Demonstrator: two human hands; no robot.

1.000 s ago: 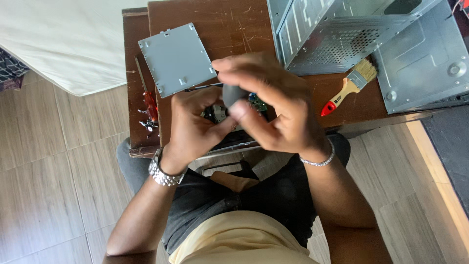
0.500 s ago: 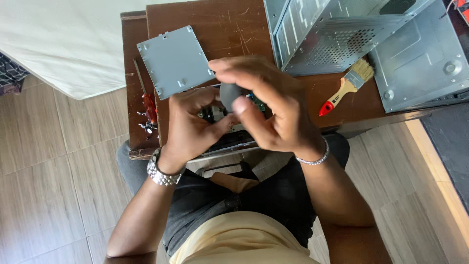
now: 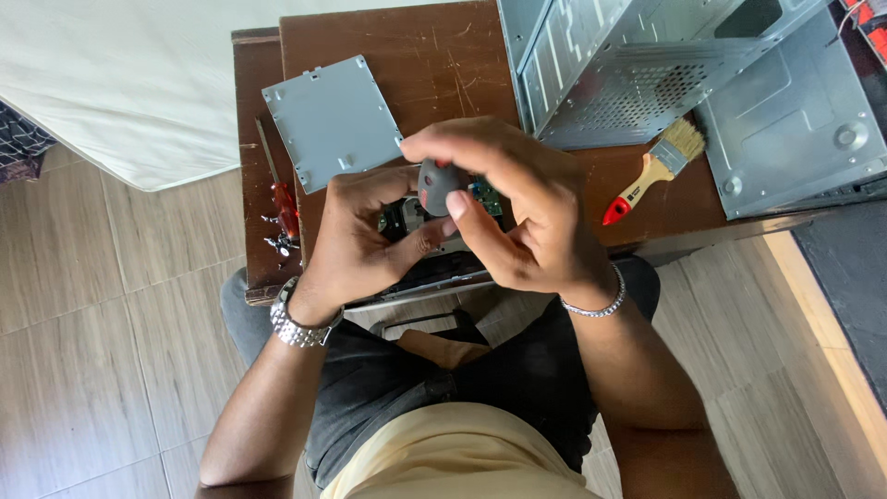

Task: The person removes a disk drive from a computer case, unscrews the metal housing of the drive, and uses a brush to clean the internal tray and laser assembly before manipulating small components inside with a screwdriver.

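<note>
Person sits at a dark wooden table, both hands working over a small opened drive unit that lies at the table's near edge, partly over the lap. Right hand is closed around a screwdriver handle, grey with a red end, standing upright on the drive unit; fingers curl over its top, thumb pressing its side. Left hand grips the drive unit's left side, fingers wrapped on it, thumb near the handle; a metal watch sits on that wrist, a thin bracelet on the right wrist. A bit of green circuit board shows just behind the handle. Behind and left of the drive unit lies a flat grey metal plate; left of that, a second red-handled screwdriver with a few loose screws. To the drive unit's right lies a paintbrush with a red-tipped handle, and behind that an open grey computer case.
</note>
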